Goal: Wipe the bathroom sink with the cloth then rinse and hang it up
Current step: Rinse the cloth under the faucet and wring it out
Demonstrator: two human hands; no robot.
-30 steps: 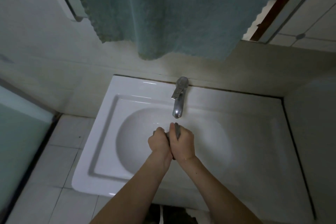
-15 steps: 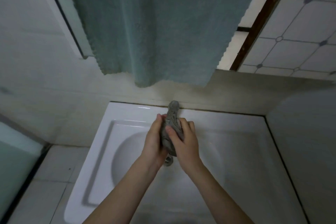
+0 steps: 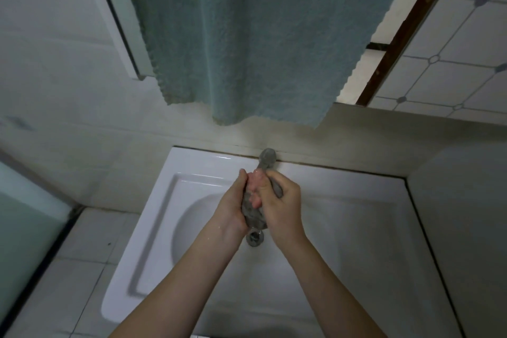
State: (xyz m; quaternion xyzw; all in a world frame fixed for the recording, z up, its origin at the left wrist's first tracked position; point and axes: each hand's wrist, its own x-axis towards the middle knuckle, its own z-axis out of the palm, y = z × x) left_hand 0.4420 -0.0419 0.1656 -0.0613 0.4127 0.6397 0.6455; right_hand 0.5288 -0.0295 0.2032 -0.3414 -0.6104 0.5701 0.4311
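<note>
Grey mottled cloth [image 3: 253,217]; white sink [image 3: 343,228]; teal towel [image 3: 247,35]; white diamond-patterned tiles [image 3: 452,63].

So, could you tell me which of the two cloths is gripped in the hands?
The small grey cloth, bunched between the left hand and right hand over the sink; the large teal towel hangs untouched above.

White sink [image 3: 148,230]: faucet [image 3: 267,157] on rear rim, drain [image 3: 255,239] in basin.

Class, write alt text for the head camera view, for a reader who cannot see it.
A person's left hand and right hand grip a bunched grey cloth between them over a white bathroom sink, in front of its chrome tap. A teal towel hangs from above, behind the sink.
</note>
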